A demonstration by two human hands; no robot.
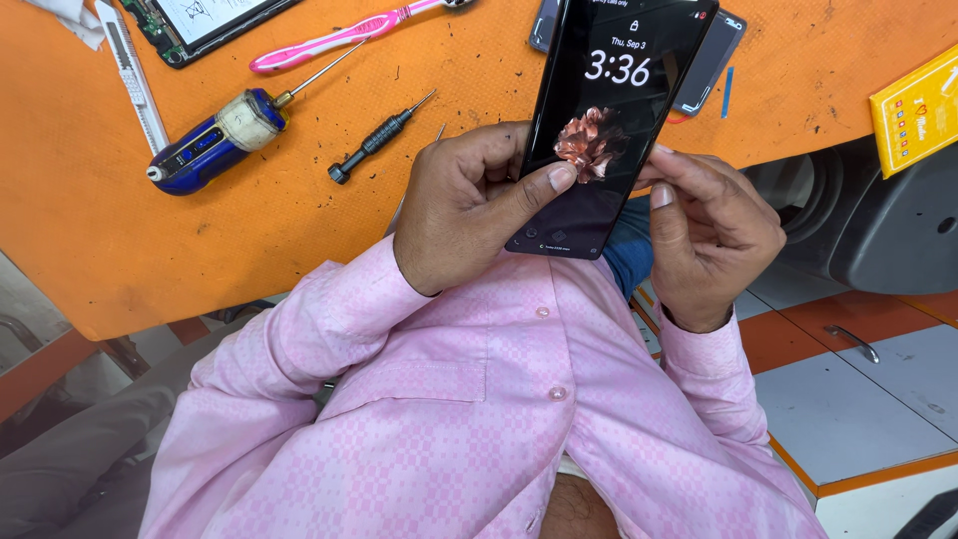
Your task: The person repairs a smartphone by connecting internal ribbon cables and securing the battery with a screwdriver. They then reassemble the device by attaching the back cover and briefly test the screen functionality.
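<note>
Hands are gripping a slim black glass smartphone [599, 130] with its screen lit: I'm watching the left hand [469, 205] thumb pressing its face while the right hand [714, 235] is pinching its edge. Inspection seems underway; turning it next would need both grips kept firm.

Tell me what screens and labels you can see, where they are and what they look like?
Phone: held up between left hand and right hand; tall black slab, lit screen with a pinkish flower picture.
Opened device: top left on the orange table; pale panel in a dark frame.
Yellow card: right table edge; yellow with small coloured marks.
Second phone: behind the held one; dark grey.
</note>
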